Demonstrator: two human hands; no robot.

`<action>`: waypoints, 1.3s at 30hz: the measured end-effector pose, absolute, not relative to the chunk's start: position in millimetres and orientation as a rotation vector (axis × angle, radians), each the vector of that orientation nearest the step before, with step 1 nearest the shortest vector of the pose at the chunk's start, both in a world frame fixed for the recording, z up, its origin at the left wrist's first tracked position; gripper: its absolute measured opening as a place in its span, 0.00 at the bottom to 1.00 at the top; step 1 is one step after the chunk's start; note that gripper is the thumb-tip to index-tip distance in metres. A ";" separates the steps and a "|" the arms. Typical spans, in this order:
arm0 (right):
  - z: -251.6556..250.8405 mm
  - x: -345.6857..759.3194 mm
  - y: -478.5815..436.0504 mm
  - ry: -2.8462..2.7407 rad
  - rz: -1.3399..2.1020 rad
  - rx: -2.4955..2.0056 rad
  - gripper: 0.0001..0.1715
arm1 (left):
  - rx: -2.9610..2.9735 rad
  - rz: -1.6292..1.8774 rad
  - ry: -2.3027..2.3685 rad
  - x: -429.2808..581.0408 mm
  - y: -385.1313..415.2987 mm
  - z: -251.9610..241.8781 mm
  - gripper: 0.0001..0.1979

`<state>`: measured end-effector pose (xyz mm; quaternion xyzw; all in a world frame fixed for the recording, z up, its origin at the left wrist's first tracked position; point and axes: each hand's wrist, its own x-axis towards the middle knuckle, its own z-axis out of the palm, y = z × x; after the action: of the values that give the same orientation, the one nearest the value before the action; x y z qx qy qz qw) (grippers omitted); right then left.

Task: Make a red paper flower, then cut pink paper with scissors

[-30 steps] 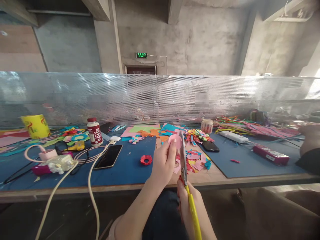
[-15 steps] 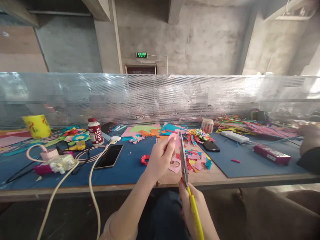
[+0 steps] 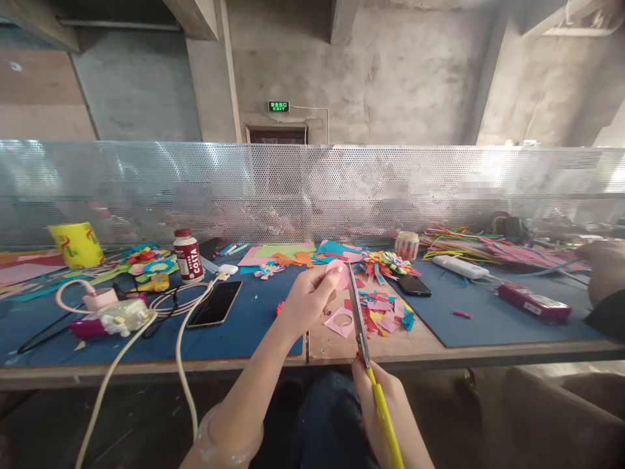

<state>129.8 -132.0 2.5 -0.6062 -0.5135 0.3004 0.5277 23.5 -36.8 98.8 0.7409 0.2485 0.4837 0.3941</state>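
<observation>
Between thumb and fingers, my left hand (image 3: 308,301) pinches a small pink paper circle (image 3: 338,273) above the table. My right hand (image 3: 378,391) is closed around the yellow handles of a pair of scissors (image 3: 360,326), their blades pointing up and away from me. The blade tips are right beside the circle's right edge; I cannot tell whether they touch it. Beneath lies a pink paper square with a round hole (image 3: 340,322). To its right is a pile of coloured paper scraps (image 3: 383,311). A red frilled ring (image 3: 279,308) is partly hidden behind my left hand.
Left of my hands are a dark phone (image 3: 215,303), a Costa bottle (image 3: 186,256) and a power strip with cables (image 3: 110,317). Another phone (image 3: 414,284), a jar (image 3: 406,245) and a purple box (image 3: 534,302) are rightward. Another person's arm (image 3: 605,280) rests at the right edge.
My left hand has shifted slightly left with the pink circle, which shows a little more of its face. The scissors stay close beside it. The view has moved slightly.
</observation>
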 end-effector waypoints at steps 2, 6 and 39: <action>2.7 129.7 -131.9 -1.217 0.722 -1.468 0.26 | 1.891 1.223 0.627 23.4 -35.8 99.4 0.18; 1.8 129.3 -131.0 -1.192 0.694 -1.477 0.27 | 1.860 1.232 0.625 23.9 -34.9 98.2 0.18; -2.3 127.6 -125.2 -1.162 0.749 -1.336 0.23 | 1.885 1.503 0.762 54.8 -55.6 76.6 0.19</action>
<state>127.6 -125.2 -2.3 -0.5700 -0.4954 0.3195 0.5724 54.8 -55.6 76.6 0.7107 0.2873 0.5666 0.3021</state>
